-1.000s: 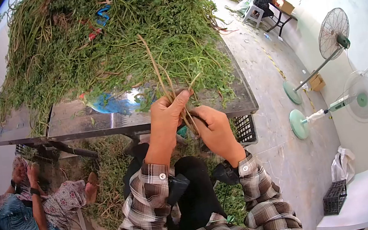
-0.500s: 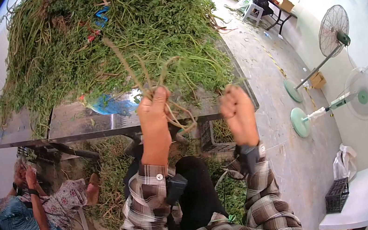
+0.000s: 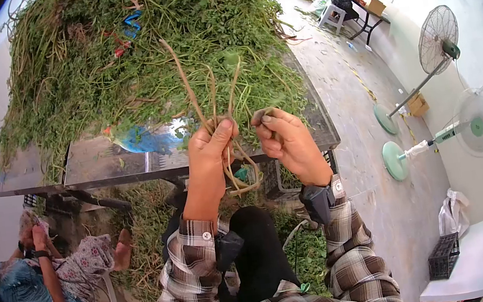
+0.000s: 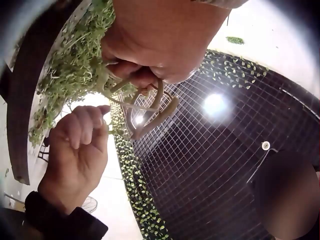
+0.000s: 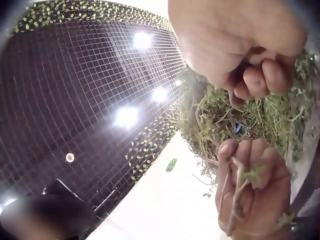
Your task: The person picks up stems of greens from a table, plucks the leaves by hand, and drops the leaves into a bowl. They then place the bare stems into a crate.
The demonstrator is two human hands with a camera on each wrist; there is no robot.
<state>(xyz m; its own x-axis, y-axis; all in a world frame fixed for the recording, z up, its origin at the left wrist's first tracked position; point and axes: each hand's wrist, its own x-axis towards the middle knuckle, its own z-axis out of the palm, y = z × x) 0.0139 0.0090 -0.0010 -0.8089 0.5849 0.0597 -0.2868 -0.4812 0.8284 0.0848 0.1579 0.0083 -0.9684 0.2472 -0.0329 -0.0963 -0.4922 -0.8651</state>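
Note:
My left hand [image 3: 207, 159] grips several long brownish plant stems [image 3: 188, 87] between thumb and fingers. Their upper ends stand above the fist, and a bent loop hangs below it. The left wrist view shows the cut-looking stem ends [image 4: 161, 116] curving out under the fingers. A small green leaf [image 5: 256, 176] clings to one stem in the right wrist view. Just to the right, apart from the stems, is my right hand [image 3: 293, 144], fingers curled and thumb against the index finger. Nothing shows between its fingers. Both hands are over the table's front edge.
A big heap of leafy green stems [image 3: 175, 30] covers the table [image 3: 101, 161], with a blue plastic sheet [image 3: 150, 138] at its front. Cut greens [image 3: 143, 245] lie on the floor. Another person [image 3: 37, 278] sits at left; fans [image 3: 394, 160] stand at right.
My right hand left the stems, swung out to the right, then came back close beside my left hand. My left hand kept its grip while the stems spread and shifted.

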